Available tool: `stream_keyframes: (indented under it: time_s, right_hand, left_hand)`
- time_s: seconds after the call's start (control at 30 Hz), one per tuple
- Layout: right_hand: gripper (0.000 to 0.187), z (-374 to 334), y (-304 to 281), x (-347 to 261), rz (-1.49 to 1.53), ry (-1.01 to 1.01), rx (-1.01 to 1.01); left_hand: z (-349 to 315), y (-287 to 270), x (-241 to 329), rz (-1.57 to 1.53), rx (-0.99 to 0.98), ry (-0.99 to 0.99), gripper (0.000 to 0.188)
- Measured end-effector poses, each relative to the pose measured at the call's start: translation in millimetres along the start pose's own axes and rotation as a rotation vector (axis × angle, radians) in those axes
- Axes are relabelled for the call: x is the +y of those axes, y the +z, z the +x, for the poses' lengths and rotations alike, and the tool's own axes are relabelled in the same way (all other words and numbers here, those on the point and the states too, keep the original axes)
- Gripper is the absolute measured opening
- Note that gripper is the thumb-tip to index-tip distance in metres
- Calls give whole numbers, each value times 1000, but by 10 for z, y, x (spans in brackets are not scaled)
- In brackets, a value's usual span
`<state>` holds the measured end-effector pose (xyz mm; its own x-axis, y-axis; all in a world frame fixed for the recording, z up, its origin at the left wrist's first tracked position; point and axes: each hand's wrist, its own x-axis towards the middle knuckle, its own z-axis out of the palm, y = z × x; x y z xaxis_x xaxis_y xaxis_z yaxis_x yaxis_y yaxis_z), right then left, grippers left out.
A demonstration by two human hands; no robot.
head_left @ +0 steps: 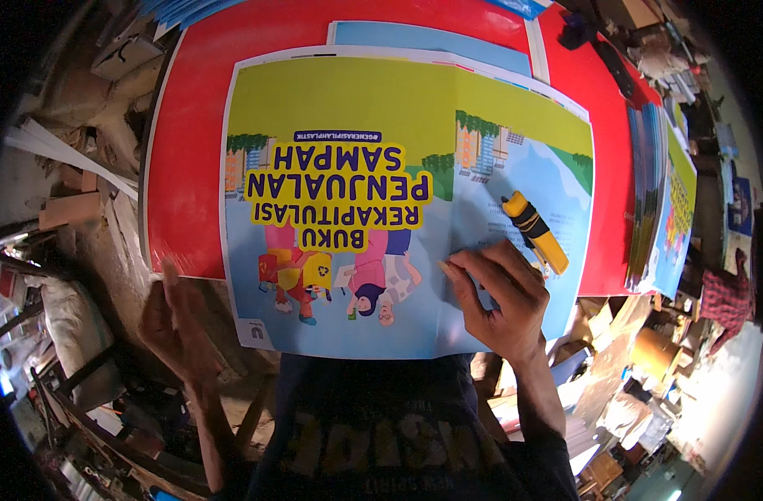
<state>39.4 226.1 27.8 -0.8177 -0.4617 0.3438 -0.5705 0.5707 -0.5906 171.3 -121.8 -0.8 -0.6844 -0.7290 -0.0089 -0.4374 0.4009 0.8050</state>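
Cover sheet: big printed sheet [340, 100], lime green and light blue, lies flat on the red tabletop [189, 167], straight in front of the person; print reads upside down from their side.
Long axis: runs left to right across the torso, sagging slightly at the right end; a crease crosses it front to back, right of the middle.
Near edge: overhangs the tabletop's front edge, just above the dark shirt [381, 409].
Right hand: the nearer one [505, 296], over the sheet's near right part; fingers loosely bent, tips down on the print just right of the crease, nothing gripped.
Left hand: off the sheet [169, 326], just beside its near left corner; motion-blurred, probably empty, but can't tell whether the fingers are spread or closed.
Yellow tool: banded in black [536, 234], lies slantwise on the sheet just beyond the right knuckles, not in the grasp.
Under the far edge: a light blue sheet [432, 35] pokes out, mostly covered.
Booklet stack: right end of the tabletop [649, 200], well apart from both hands.
Hidden: print beneath the right hand and tool; small text right of the crease unreadable; far-left blue stack cut off by the frame.
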Motion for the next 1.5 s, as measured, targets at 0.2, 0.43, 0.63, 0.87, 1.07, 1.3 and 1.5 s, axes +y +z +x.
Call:
stream_keyframes:
  time_s: [0.2, 0.43, 0.63, 0.87, 1.07, 1.3, 1.5]
  right_hand:
    - [16, -59, 8, 41, 48, 7, 40]
    - [16, -55, 10, 39, 161, 97, 53]
    - [16, -42, -45, 95, 233, 103, 59]
    - [15, -64, -8, -20, 306, 182, 86]
    - [17, -155, 1, -78, 393, 236, 221]
    - [19, -131, -3, -115, 360, 230, 248]
    - [18, -156, -98, 21, 638, 343, 83]
  left_hand:
    - [-352, -276, -495, -519, -200, -349, 55]
    - [-494, 240, -524, -308, -313, 36, 51]
    - [-494, 527, -260, -284, -470, 68, 48]
    - [-433, 620, -158, -263, -522, 102, 45]
    - [-386, 678, -150, -251, -554, 118, 43]
    - [-341, 733, -105, -235, -583, 134, 40]
    - [-295, 748, -89, -224, -599, 145, 37]
